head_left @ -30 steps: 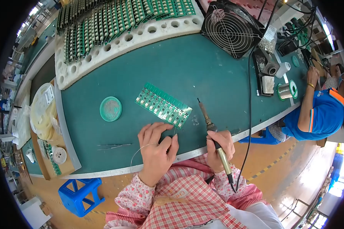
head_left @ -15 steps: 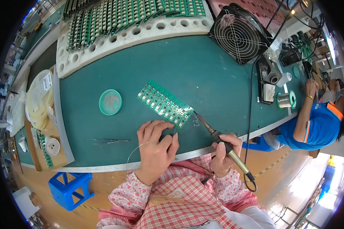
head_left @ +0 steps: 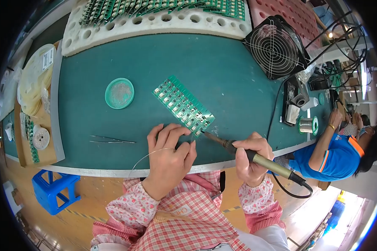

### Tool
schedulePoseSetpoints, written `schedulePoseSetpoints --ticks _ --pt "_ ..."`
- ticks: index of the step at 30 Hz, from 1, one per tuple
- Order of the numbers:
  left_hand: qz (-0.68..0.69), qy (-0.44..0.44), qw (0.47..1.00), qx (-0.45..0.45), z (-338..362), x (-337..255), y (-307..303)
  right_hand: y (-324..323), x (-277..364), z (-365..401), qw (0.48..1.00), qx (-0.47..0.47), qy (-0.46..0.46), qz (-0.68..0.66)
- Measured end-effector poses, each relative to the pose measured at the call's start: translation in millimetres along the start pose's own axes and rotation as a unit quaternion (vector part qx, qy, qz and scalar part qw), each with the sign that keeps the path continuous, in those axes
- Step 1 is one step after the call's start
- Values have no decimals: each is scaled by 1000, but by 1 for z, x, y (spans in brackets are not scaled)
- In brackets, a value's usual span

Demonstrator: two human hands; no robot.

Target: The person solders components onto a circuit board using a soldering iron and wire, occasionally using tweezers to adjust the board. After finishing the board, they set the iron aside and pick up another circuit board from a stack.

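A green panel of small circuit boards [head_left: 183, 105] lies on the green bench mat [head_left: 222, 75]. My left hand [head_left: 169, 159] rests on the mat just below the panel and pinches a thin solder wire [head_left: 148, 155] that loops off to the left. My right hand [head_left: 251, 157] grips a soldering iron [head_left: 238, 149] whose tip points left and meets the panel's near corner beside the wire end.
Tweezers [head_left: 112, 139] lie left of my left hand, a round green dish [head_left: 119, 93] beyond them. A white foam rack of boards [head_left: 155, 19] lines the far edge. A fan [head_left: 276, 46], solder spool [head_left: 308, 124] and a co-worker in blue [head_left: 337, 152] are at right.
The soldering iron has swung down from pointing away to lying nearly flat, its tip now at the panel's near corner. My left hand has stayed put with the wire.
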State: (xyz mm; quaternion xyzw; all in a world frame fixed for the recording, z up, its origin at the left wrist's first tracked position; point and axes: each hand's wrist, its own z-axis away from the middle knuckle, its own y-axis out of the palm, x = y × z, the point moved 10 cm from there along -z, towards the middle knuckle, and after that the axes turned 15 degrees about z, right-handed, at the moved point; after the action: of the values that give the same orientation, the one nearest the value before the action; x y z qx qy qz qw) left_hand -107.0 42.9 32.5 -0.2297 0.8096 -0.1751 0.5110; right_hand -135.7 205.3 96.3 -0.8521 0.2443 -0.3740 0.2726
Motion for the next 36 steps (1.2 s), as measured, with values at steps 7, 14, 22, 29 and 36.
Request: schedulePoseSetpoints --ticks 7,14,22,29,36 --pt "7 -2 1000 -2 -2 0 -1 13 5 -10 999 24 -35 -7" --pt "7 -4 1000 3 -3 1 0 20 4 -13 999 35 -38 11" --pt "13 -5 1000 -3 -3 2 -2 25 6 -15 998 43 -45 5" --pt "12 -8 1000 -9 -3 3 -2 27 7 -17 998 44 -42 5" --pt "16 -9 1000 -10 -2 3 -2 29 4 -16 998 42 -40 -8"
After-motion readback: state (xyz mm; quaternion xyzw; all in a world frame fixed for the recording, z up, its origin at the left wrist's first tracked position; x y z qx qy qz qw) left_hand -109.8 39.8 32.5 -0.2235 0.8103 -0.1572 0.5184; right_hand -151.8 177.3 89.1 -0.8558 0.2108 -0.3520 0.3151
